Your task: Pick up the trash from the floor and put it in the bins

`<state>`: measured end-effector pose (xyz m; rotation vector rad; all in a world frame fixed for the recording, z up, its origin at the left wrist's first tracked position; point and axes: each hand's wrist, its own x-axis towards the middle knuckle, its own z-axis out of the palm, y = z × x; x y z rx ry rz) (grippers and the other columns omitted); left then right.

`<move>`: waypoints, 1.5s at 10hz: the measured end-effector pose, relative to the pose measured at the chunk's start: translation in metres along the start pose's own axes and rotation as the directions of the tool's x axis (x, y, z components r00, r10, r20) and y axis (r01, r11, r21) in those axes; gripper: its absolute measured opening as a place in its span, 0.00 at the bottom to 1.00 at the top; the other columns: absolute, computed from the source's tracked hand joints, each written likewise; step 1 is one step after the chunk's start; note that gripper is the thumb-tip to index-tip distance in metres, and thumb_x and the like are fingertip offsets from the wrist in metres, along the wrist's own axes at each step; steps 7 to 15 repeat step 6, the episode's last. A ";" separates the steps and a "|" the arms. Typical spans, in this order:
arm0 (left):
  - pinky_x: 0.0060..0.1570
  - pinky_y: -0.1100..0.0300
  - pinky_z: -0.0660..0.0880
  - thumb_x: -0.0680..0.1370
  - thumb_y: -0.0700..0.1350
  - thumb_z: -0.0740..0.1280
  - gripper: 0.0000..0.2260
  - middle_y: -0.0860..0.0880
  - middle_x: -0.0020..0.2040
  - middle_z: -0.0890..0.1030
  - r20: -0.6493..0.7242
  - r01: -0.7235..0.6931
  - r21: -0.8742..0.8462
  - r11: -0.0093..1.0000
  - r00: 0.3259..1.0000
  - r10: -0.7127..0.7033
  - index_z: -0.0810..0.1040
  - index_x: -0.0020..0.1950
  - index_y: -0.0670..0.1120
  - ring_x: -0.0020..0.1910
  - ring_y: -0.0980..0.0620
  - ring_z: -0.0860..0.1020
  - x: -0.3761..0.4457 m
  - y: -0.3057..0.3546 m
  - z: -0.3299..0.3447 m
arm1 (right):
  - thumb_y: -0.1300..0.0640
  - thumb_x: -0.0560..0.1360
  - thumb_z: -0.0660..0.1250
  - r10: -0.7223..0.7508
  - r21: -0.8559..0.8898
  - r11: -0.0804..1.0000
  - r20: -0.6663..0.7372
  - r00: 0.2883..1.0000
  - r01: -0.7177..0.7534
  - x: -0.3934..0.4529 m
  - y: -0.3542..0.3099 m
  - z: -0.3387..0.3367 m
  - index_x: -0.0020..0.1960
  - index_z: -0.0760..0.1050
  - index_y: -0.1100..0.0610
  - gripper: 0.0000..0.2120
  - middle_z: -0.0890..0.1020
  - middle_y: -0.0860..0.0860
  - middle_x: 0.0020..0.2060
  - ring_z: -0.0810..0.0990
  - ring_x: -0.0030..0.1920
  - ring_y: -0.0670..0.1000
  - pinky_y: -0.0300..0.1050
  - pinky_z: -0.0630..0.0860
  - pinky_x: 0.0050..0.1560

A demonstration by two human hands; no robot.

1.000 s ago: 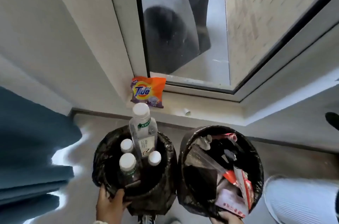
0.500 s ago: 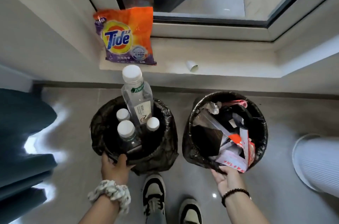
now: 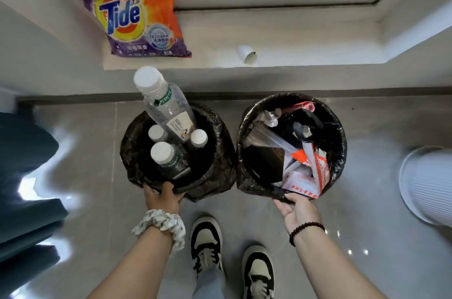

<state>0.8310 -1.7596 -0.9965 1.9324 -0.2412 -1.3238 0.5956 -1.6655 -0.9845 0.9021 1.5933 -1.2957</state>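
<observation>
The near rim of the left bin (image 3: 221, 171) is gripped by the left hand (image 3: 162, 197), and the right bin (image 3: 338, 142) is held at its near edge by the right hand (image 3: 297, 208), fingertips hidden under paper scraps (image 3: 305, 176). Four capped bottles (image 3: 168, 108) are counted in the left bin, their lower parts hidden. Beyond, one detergent bag (image 3: 132, 10), cut off at the top, is seen on the sill (image 3: 293, 34).
</observation>
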 end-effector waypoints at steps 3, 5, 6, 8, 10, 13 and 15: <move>0.44 0.52 0.72 0.79 0.35 0.55 0.22 0.42 0.62 0.73 -0.113 0.353 0.214 0.911 0.935 -0.336 0.57 0.72 0.46 0.56 0.38 0.76 0.023 -0.011 -0.008 | 0.70 0.77 0.58 0.058 -0.195 0.980 0.060 0.996 -0.045 -0.002 -0.004 0.000 0.60 0.69 0.65 0.13 0.79 0.60 0.42 0.80 0.41 0.57 0.52 0.76 0.41; 0.47 0.54 0.68 0.81 0.45 0.55 0.17 0.40 0.59 0.78 -0.041 0.462 0.418 0.782 0.869 -0.492 0.66 0.69 0.42 0.52 0.42 0.78 0.007 0.002 -0.013 | 0.56 0.80 0.60 0.159 -0.348 0.933 0.161 0.974 -0.094 -0.007 -0.005 -0.013 0.66 0.69 0.59 0.16 0.78 0.59 0.57 0.80 0.51 0.60 0.53 0.76 0.42; 0.51 0.54 0.65 0.81 0.48 0.53 0.16 0.41 0.60 0.77 -0.011 0.466 0.472 0.748 0.852 -0.524 0.71 0.64 0.40 0.49 0.44 0.75 -0.009 0.010 -0.016 | 0.55 0.79 0.62 0.185 -0.367 0.921 0.117 0.976 -0.131 -0.012 -0.005 -0.022 0.67 0.66 0.58 0.18 0.73 0.61 0.64 0.78 0.56 0.63 0.55 0.77 0.49; 0.51 0.54 0.65 0.81 0.48 0.53 0.16 0.41 0.60 0.77 -0.011 0.466 0.472 0.748 0.852 -0.524 0.71 0.64 0.40 0.49 0.44 0.75 -0.009 0.010 -0.016 | 0.55 0.79 0.62 0.185 -0.367 0.921 0.117 0.976 -0.131 -0.012 -0.005 -0.022 0.67 0.66 0.58 0.18 0.73 0.61 0.64 0.78 0.56 0.63 0.55 0.77 0.49; 0.51 0.54 0.65 0.81 0.48 0.53 0.16 0.41 0.60 0.77 -0.011 0.466 0.472 0.748 0.852 -0.524 0.71 0.64 0.40 0.49 0.44 0.75 -0.009 0.010 -0.016 | 0.55 0.79 0.62 0.185 -0.367 0.921 0.117 0.976 -0.131 -0.012 -0.005 -0.022 0.67 0.66 0.58 0.18 0.73 0.61 0.64 0.78 0.56 0.63 0.55 0.77 0.49; 0.51 0.54 0.65 0.81 0.48 0.53 0.16 0.41 0.60 0.77 -0.011 0.466 0.472 0.748 0.852 -0.524 0.71 0.64 0.40 0.49 0.44 0.75 -0.009 0.010 -0.016 | 0.55 0.79 0.62 0.185 -0.367 0.921 0.117 0.976 -0.131 -0.012 -0.005 -0.022 0.67 0.66 0.58 0.18 0.73 0.61 0.64 0.78 0.56 0.63 0.55 0.77 0.49; 0.51 0.54 0.65 0.81 0.48 0.53 0.16 0.41 0.60 0.77 -0.011 0.466 0.472 0.748 0.852 -0.524 0.71 0.64 0.40 0.49 0.44 0.75 -0.009 0.010 -0.016 | 0.55 0.79 0.62 0.185 -0.367 0.921 0.117 0.976 -0.131 -0.012 -0.005 -0.022 0.67 0.66 0.58 0.18 0.73 0.61 0.64 0.78 0.56 0.63 0.55 0.77 0.49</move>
